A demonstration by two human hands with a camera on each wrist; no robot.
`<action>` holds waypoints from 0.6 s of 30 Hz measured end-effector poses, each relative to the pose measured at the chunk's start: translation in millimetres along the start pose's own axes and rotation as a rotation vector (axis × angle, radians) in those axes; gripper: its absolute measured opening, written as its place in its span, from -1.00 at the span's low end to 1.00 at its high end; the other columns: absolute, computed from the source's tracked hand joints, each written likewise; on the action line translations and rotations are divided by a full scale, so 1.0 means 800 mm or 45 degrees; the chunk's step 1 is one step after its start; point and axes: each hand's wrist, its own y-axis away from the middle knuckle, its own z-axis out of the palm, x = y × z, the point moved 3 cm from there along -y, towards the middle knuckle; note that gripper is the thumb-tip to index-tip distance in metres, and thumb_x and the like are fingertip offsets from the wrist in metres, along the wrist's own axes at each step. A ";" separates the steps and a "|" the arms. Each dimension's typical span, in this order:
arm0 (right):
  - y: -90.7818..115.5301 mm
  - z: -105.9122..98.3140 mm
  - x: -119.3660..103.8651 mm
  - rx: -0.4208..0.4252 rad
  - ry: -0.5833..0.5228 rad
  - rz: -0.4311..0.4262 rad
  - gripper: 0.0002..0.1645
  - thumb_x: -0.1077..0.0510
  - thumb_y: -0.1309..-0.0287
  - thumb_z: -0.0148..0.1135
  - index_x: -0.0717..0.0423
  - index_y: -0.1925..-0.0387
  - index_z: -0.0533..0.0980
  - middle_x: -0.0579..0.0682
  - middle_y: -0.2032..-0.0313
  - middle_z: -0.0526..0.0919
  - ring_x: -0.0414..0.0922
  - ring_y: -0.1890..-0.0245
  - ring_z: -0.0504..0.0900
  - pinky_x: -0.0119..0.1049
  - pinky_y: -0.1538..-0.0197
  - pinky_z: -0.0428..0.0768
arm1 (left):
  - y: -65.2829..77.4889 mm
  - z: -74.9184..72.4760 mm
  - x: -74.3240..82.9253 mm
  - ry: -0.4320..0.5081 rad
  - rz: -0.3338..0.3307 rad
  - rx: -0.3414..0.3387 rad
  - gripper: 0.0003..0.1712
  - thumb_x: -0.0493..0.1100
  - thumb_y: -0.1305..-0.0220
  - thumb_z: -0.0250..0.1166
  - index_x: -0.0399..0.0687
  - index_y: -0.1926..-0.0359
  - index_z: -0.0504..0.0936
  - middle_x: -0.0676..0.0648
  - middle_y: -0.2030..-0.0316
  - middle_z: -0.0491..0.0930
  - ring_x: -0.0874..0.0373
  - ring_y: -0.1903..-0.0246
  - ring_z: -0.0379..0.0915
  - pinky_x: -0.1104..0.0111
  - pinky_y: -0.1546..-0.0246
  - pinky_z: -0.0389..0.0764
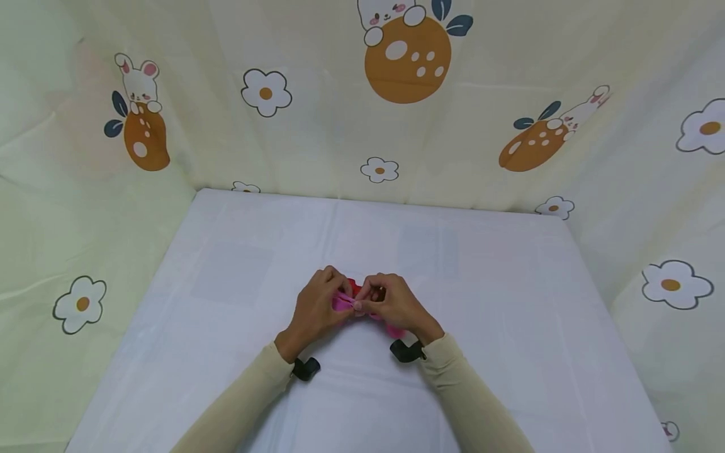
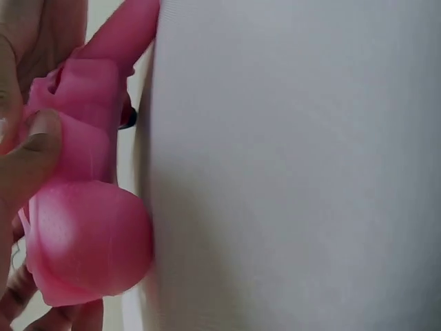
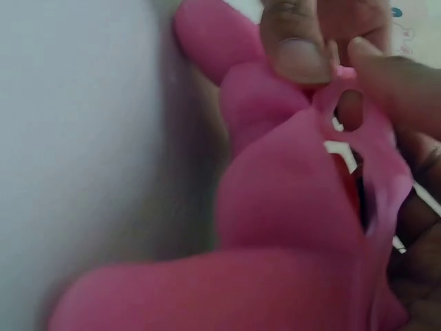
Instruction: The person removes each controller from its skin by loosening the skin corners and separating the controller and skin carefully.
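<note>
A pink, soft-looking rubbery piece (image 1: 342, 303) with several rounded lobes lies between the two hands, low over the white table. My left hand (image 1: 318, 305) grips its left part, the thumb (image 2: 43, 141) pressed on the pink surface. My right hand (image 1: 398, 303) pinches the piece near the middle, beside a thin edge with an oval hole (image 3: 326, 123). Along that edge a slit gapes, with something red and dark inside. A red part (image 1: 355, 287) shows behind the fingers in the head view; the hands hide most of it.
The white-covered table (image 1: 498, 314) spreads around the hands. A patterned curtain (image 1: 317, 145) hangs behind it and on both sides. Each wrist carries a black camera mount, one by the left sleeve (image 1: 306, 369) and one by the right sleeve (image 1: 405, 351).
</note>
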 end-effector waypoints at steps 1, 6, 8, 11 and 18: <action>0.001 0.000 0.001 0.010 0.022 -0.020 -0.83 0.16 -0.15 0.61 -0.07 0.43 0.71 -0.04 0.37 0.68 -0.16 0.42 0.59 -0.38 0.35 0.58 | 0.000 -0.001 0.000 -0.024 0.007 0.019 -0.57 0.10 0.00 0.73 0.09 0.28 0.67 0.05 0.17 0.58 0.12 0.19 0.47 0.33 0.28 0.59; 0.002 0.001 0.002 0.058 0.137 -0.119 -0.75 0.16 -0.01 0.71 -0.16 0.52 0.71 -0.15 0.41 0.67 -0.16 0.30 0.56 -0.37 0.20 0.54 | 0.002 -0.004 0.002 -0.122 0.053 0.098 -0.62 0.08 0.04 0.74 0.15 0.38 0.68 0.13 0.18 0.65 0.14 0.24 0.57 0.32 0.34 0.64; 0.002 0.002 0.002 0.061 0.156 -0.141 -0.73 0.17 0.01 0.72 -0.17 0.55 0.70 -0.16 0.43 0.66 -0.17 0.30 0.55 -0.38 0.20 0.53 | 0.002 -0.005 0.003 -0.137 0.061 0.110 -0.62 0.05 0.06 0.75 0.15 0.41 0.67 0.14 0.19 0.65 0.15 0.26 0.58 0.33 0.36 0.63; 0.001 0.002 0.002 0.049 0.170 -0.148 -0.70 0.18 0.01 0.72 -0.17 0.58 0.69 -0.17 0.45 0.63 -0.18 0.33 0.53 -0.40 0.25 0.51 | 0.003 -0.005 0.004 -0.145 0.066 0.115 -0.60 0.03 0.07 0.76 0.15 0.47 0.63 0.15 0.20 0.65 0.16 0.28 0.58 0.37 0.40 0.58; 0.000 0.001 -0.001 0.003 0.193 -0.169 -0.71 0.21 0.00 0.69 -0.15 0.58 0.70 -0.20 0.47 0.65 -0.21 0.34 0.50 -0.36 0.24 0.47 | 0.002 -0.006 0.007 -0.137 0.104 0.112 -0.53 -0.04 0.14 0.79 0.13 0.55 0.55 0.14 0.21 0.63 0.17 0.32 0.59 0.38 0.42 0.57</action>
